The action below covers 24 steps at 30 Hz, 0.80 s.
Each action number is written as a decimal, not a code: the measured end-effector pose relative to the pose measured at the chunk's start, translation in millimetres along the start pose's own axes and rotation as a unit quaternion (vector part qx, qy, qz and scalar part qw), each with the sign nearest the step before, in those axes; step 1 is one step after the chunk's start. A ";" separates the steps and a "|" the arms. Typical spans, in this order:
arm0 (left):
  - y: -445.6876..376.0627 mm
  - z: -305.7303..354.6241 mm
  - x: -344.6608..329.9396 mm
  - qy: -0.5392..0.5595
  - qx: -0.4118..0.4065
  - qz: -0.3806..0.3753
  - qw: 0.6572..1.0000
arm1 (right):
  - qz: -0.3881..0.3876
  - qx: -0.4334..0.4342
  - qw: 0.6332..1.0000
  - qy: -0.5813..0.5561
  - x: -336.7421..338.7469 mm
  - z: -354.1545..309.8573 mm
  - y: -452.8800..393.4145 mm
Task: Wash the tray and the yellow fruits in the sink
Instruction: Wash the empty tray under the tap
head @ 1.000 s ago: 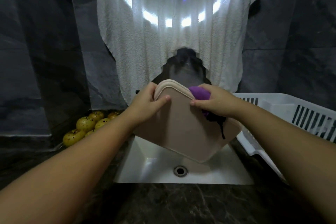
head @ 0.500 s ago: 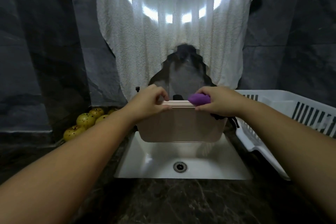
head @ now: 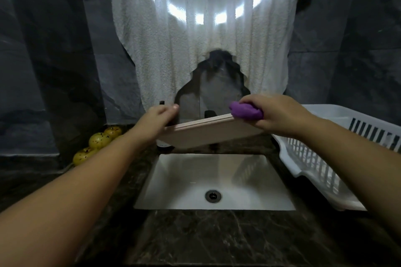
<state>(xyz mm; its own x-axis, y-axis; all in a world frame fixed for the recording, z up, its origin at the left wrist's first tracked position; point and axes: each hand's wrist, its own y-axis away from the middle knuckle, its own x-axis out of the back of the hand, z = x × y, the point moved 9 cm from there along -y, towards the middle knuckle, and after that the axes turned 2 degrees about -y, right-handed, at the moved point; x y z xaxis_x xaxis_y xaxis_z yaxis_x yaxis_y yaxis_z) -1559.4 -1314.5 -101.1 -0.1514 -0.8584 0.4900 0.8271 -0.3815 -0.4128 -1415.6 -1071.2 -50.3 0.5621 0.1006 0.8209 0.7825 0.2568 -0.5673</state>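
Two hands: on tray (head: 208, 134), tilted over sink's (head: 186, 184) back edge
Left hand (head: 157, 119): fingers curled on tray's left end
Right hand (head: 273, 112): clamps tray's right end plus purple cloth (head: 245, 111)
Fruits (head: 97, 143): counter's left back corner

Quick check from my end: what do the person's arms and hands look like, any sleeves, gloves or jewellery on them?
Both forearms are bare, no sleeves in view. The left hand and right hand wear no gloves; no rings, watch or bracelets are visible.

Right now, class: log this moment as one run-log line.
left hand: holds tray | right hand: holds tray, purple cloth | tray: tilted over sink | fruits: on counter
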 end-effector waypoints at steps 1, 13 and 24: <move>1.0 -17.7 -1.6 0.100 0.089 -0.011 0.991 | 0.002 0.013 1.000 0.026 1.8 -4.9 0.7; 59.5 -125.3 -39.8 0.222 0.447 -0.178 0.848 | 0.106 0.188 0.969 0.117 -7.2 -39.2 56.9; 57.5 -135.5 -16.3 0.149 0.459 -0.095 0.871 | -0.149 -0.011 0.989 0.008 -44.5 -5.6 45.0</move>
<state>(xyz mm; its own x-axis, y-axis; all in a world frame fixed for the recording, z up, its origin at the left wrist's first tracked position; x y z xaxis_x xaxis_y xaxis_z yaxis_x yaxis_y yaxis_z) -1582.7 -1368.9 -236.8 -0.3527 -0.9131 0.2045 0.8359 -0.2092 0.5075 -1403.9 -1069.5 -112.7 0.3096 0.0079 0.9508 0.9195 0.2522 -0.3015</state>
